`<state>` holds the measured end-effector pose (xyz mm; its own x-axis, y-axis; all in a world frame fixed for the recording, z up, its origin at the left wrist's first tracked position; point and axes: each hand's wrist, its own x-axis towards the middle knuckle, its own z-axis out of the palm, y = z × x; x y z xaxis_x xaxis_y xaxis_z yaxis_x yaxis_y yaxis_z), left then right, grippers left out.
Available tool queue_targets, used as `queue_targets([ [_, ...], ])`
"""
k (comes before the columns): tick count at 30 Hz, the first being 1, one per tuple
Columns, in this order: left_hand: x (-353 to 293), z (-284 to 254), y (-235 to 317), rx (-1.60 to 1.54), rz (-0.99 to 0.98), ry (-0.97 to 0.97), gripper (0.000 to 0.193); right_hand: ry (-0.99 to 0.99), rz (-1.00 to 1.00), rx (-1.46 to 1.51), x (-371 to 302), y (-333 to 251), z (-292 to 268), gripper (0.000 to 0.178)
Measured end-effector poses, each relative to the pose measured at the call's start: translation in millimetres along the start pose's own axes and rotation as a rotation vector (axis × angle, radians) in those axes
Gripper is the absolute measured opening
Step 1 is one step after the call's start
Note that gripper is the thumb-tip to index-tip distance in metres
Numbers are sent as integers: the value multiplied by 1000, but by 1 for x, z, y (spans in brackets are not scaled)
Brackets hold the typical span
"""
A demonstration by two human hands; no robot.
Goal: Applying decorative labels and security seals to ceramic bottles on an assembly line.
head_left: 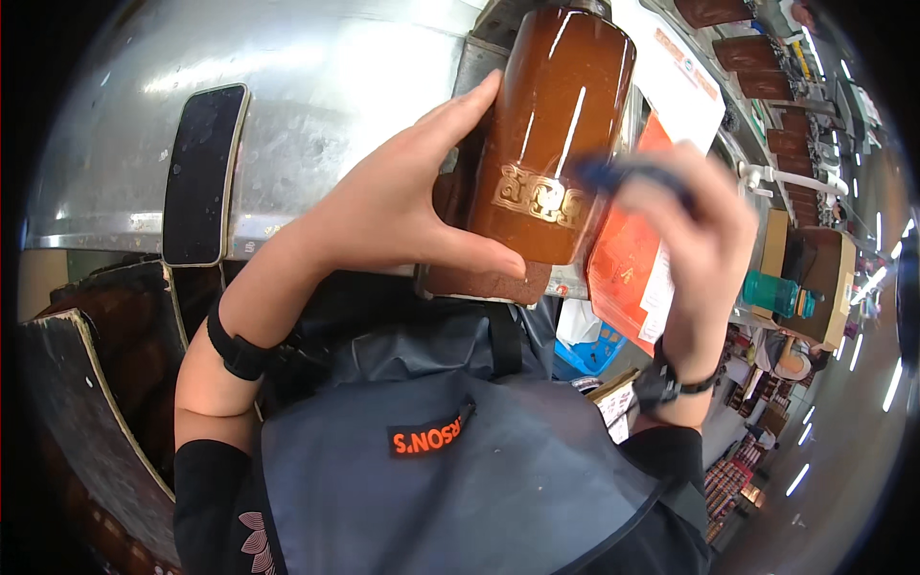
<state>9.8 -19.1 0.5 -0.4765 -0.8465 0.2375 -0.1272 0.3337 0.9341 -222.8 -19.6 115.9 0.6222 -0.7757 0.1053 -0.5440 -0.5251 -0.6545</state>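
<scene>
An amber-brown glossy bottle [565, 105] with gold lettering low on its front lies tilted at the front edge of the metal table. My left hand [393, 192] curves around its left side, index finger along the upper edge and thumb by its base; the other fingers are hidden. A dark reddish-brown block [484, 285] shows under the bottle's lower end. My right hand [704, 216], smeared by motion, grips a dark blue object [613, 175] at the bottle's right side, near the gold lettering. Blur hides that object's exact kind.
A dark phone [203, 177] lies on the metal table [297, 86] at left. Orange and white printed sheets [623, 268] are to the right, above a blue basket [596, 353]. Dark brown boards [86, 402] stand at lower left. A teal bottle [774, 294] and cardboard box [832, 297] are farther right.
</scene>
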Motion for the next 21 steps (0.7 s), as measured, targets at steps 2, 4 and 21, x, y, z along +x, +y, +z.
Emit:
queue_targets([
  [2,1,2,0,8,60,11,121,635,276,116,-1,20,-6,20],
  [4,1,1,-3,1,41,-4,124,245,25,-47,-5,4,-11,20],
  [21,10,17,12,275,194,153,119,405,259,301,-8,21,5,23],
])
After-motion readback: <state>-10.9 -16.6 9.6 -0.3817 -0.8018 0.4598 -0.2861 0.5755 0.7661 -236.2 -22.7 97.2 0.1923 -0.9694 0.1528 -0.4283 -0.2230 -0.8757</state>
